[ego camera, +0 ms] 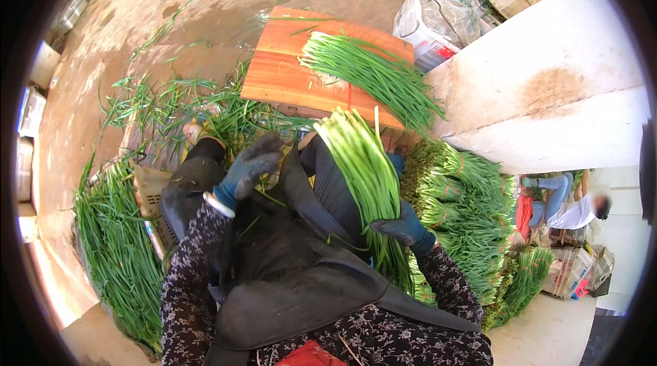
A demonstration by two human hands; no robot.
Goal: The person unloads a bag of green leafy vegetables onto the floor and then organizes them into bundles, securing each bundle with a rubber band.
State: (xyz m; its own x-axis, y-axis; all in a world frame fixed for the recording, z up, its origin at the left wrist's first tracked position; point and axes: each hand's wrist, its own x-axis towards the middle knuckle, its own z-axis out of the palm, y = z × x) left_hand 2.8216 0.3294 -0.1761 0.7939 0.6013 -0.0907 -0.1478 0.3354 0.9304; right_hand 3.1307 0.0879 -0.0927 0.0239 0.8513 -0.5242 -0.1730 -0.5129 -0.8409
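Note:
My right hand (405, 227), in a blue and dark work glove, grips a loose bunch of garlic chives (359, 161) by its leafy part. The pale stem ends point away from me, over my right thigh. My gloved left hand (251, 168) is blurred, raised above my lap with fingers stretched out and nothing visible in it. Another bunch of chives (369, 71) lies across a wooden board (272, 68) in front of me. A red band (349, 96) crosses the board near its stem ends. A dark apron (292, 294) covers my lap.
Tied chive bundles (462, 212) are stacked at my right beside a white pillar (539, 78). Loose chives (118, 243) lie at my left beside a plastic crate (154, 186). Leaf scraps (169, 99) litter the wet floor. A white basket (431, 22) stands behind the board. A person (569, 212) sits far right.

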